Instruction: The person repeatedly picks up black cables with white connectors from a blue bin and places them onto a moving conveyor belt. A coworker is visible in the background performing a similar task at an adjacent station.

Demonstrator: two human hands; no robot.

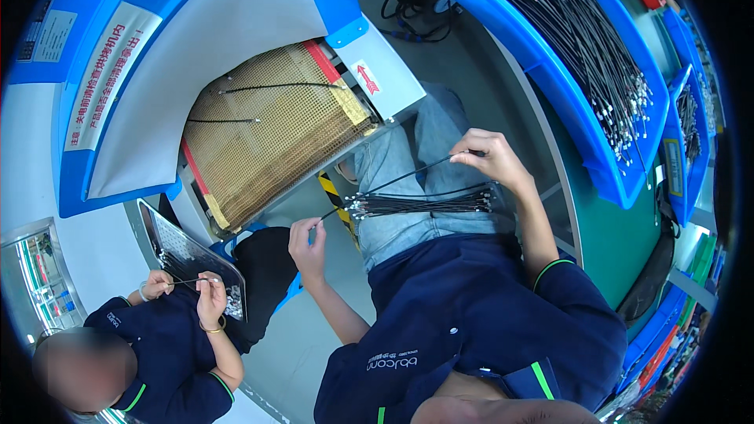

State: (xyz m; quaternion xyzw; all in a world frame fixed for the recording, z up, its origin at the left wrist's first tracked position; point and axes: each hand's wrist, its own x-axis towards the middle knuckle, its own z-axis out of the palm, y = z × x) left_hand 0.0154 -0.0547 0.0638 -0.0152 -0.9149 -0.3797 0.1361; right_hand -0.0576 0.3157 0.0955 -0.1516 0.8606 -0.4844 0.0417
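Note:
A thin black cable [385, 187] stretches at a slant between my two hands. My left hand [307, 249] pinches its lower end between thumb and fingertips. Higher up on the right, my right hand [492, 159] is closed on the other end, with thumb and fingers pressed together. Below the held cable, a bundle of black cables [428, 205] with small pale connectors at the ends lies across my lap. My hands are apart from that bundle.
Ahead, two black cables lie on a tan mesh conveyor belt [267, 133] leaving a blue-and-white machine [212, 39]. A blue bin [503, 27] full of cables stands at right on a green table [620, 255]. At left, a co-worker's hands [206, 298] hold a cable near a metal tray [169, 228].

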